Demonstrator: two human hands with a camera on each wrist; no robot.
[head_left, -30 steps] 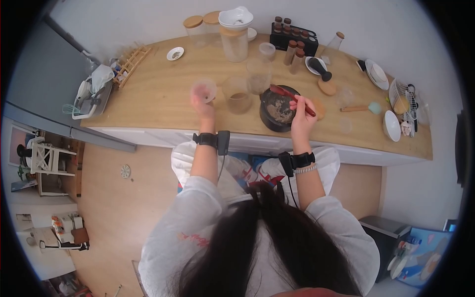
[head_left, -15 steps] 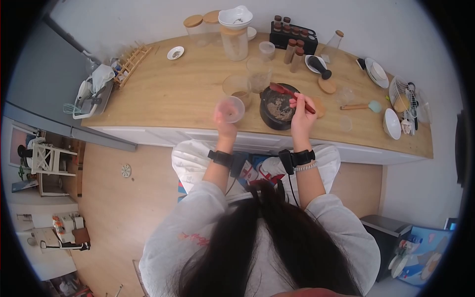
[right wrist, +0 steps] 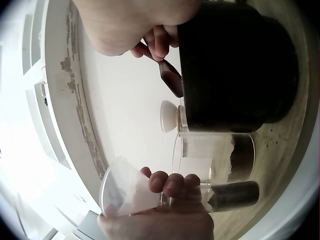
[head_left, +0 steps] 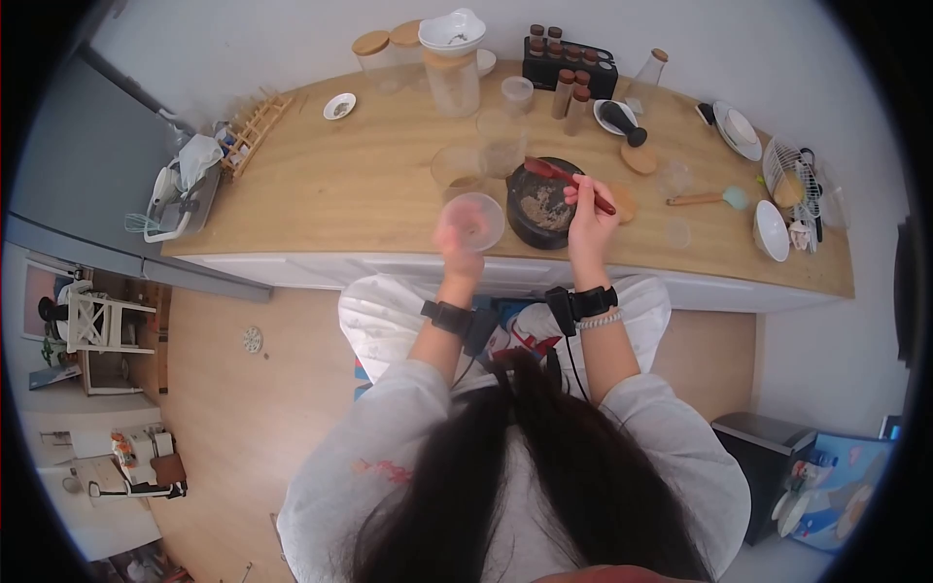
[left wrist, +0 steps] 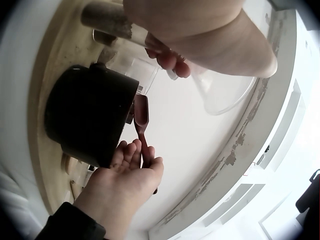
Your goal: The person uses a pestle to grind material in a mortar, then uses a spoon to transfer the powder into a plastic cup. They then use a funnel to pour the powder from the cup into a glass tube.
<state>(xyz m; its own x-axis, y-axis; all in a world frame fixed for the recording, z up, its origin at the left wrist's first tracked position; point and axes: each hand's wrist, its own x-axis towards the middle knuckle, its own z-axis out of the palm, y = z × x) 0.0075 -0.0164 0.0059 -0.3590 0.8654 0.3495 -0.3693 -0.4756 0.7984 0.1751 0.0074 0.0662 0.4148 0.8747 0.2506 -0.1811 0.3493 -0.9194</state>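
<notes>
In the head view my left hand [head_left: 459, 243] holds a clear funnel [head_left: 478, 222], wide mouth up, beside the dark pot. The wrist views show its fingers curled below the cone, round a narrow glass tube [right wrist: 232, 196] with dark powder in its lower part. My right hand [head_left: 590, 228] pinches the handle of a red-brown scoop [left wrist: 142, 111] and hangs over the near right rim of the black pot [left wrist: 87, 115]. The scoop's head reaches across the pot's mouth to its far left side. Greyish-brown powder [head_left: 544, 208] covers part of the pot's inside.
Close behind the funnel stand a glass jar [head_left: 449, 165] and a clear cylinder [head_left: 503, 154]. Brown-capped tubes [head_left: 577, 109] and a black rack [head_left: 569, 73] are at the back. To the right lie a spatula [head_left: 700, 198] and a white bowl [head_left: 771, 231].
My left hand has carried the funnel rightward from left of the glass jar to just beside the pot. My right hand has stayed over the pot with the scoop.
</notes>
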